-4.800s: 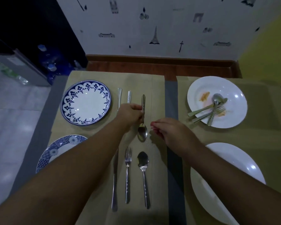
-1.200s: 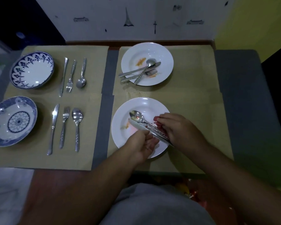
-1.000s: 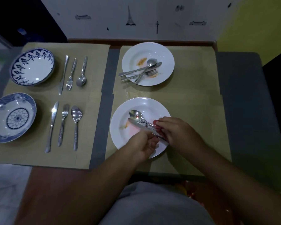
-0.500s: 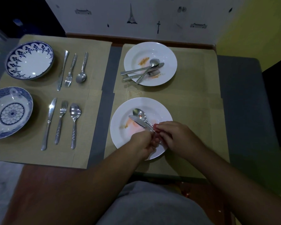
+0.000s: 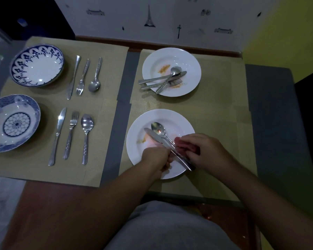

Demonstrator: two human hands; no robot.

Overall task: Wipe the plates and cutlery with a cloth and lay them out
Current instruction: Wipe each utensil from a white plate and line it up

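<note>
A white plate with orange smears lies on the near right placemat. Over it my left hand grips a bundle of cutlery: a knife and a spoon point up and left. My right hand holds a red cloth against the cutlery handles. A second white plate at the far right carries a dirty knife, fork and spoon. On the left, two blue-patterned plates each have a knife, fork and spoon laid beside them.
Tan placemats cover a grey table. The wall runs along the far edge, a yellow wall at the right. My grey-clothed lap fills the bottom middle.
4.8 s ago my left hand held a spoon at the left place setting. Both hands have since moved to the near right plate; over the last second the cutlery bundle lifted and the cloth closed on it.
</note>
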